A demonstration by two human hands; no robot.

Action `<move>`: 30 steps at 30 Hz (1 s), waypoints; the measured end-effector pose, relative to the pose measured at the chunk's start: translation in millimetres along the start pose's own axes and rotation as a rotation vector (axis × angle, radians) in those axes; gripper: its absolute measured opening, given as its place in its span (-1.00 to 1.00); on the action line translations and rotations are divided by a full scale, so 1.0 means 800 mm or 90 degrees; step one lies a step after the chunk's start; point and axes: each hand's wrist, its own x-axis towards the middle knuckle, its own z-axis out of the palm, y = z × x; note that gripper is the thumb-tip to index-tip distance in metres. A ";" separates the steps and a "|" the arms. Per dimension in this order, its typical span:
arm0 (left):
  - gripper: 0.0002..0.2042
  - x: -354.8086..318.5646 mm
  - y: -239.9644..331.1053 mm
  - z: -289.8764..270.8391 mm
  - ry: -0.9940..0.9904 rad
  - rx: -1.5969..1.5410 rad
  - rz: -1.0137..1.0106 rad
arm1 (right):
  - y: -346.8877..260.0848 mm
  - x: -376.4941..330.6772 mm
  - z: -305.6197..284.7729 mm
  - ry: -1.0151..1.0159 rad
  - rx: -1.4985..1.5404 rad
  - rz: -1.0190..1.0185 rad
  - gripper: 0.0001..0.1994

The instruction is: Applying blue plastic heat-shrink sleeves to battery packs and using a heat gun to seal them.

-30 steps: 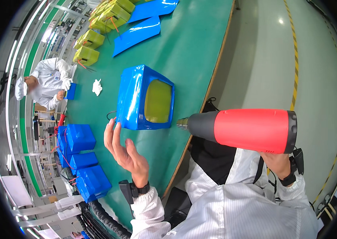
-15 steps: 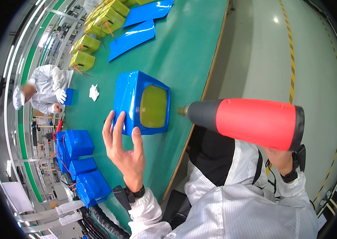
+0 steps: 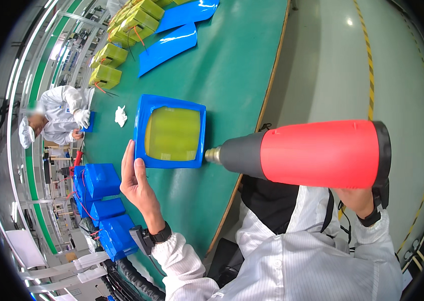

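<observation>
A block-shaped battery pack [image 3: 172,135] in blue shrink film stands on the green table. The film leaves a wide opening toward me, showing the yellow-green face inside. My left hand [image 3: 140,188] grips the pack's lower left corner, its thumb on the near side and fingers along the left side. My right hand [image 3: 356,200] is closed round the handle of a red and black heat gun [image 3: 317,154], mostly hidden behind its body. The gun's metal nozzle points left, close beside the pack's lower right edge.
Blue-wrapped packs [image 3: 116,236] with wires stand at the left. Yellow-green packs [image 3: 105,76] line the far left edge, near flat blue film sleeves [image 3: 169,49]. A crumpled white cloth [image 3: 120,116] lies left of the pack. Across the table a person [image 3: 64,113] handles a blue piece.
The pack has been turned so its open film end faces me more fully. My left hand has shifted left with it, and the heat gun has come left, nearer the pack.
</observation>
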 end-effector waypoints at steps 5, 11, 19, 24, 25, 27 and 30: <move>-0.61 0.000 0.000 0.005 0.016 0.004 0.014 | 0.009 -0.005 0.007 0.011 0.063 0.057 -0.59; -0.61 0.000 -0.004 0.003 0.030 0.005 0.004 | 0.006 0.006 0.003 0.046 0.015 0.034 -0.61; -0.62 -0.010 0.016 0.001 -0.023 0.138 0.038 | 0.008 0.036 -0.006 0.105 0.195 0.181 -0.73; -0.53 -0.010 0.033 0.003 -0.038 0.207 0.072 | 0.005 0.052 -0.002 0.206 0.304 0.220 -0.77; -0.53 -0.012 0.034 0.002 -0.037 0.208 0.074 | 0.006 0.053 -0.001 0.214 0.312 0.223 -0.79; -0.49 -0.015 0.036 0.001 -0.056 0.249 0.121 | 0.002 0.056 -0.009 0.206 0.305 0.224 -0.79; -0.49 -0.014 0.030 -0.003 -0.068 0.250 0.125 | 0.001 0.054 -0.011 0.199 0.275 0.218 -0.80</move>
